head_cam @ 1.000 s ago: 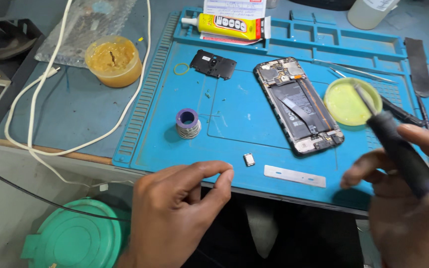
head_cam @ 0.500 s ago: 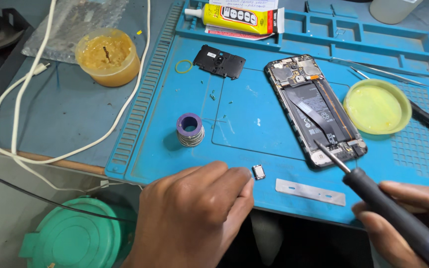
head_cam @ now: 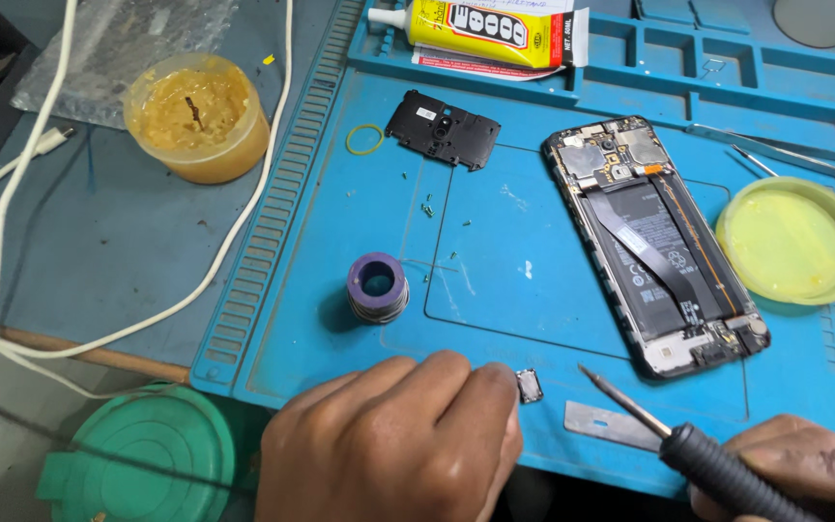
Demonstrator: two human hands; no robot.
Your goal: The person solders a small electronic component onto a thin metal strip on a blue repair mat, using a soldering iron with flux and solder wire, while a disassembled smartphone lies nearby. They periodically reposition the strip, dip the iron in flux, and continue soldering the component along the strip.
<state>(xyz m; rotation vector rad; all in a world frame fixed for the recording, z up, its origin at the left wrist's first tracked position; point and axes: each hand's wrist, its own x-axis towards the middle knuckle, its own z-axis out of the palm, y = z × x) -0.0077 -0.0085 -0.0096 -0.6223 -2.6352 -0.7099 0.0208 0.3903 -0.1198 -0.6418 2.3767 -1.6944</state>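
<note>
Port (head_cam: 530, 386), a small metal part, lies on the blue mat (head_cam: 495, 242), pinned at its edge by the curled left hand (head_cam: 398, 445); the right hand (head_cam: 804, 474) grips an iron (head_cam: 688, 445), tip just right of it, apparently the soldering step; steady contact looks needed

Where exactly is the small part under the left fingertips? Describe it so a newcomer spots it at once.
Start at the blue work mat and follow its near edge to the left hand. At that hand's fingertips lies a small square metal part, left of the flat metal strip and the soldering iron tip. It is dark-centred and far smaller than the opened phone.
</note>
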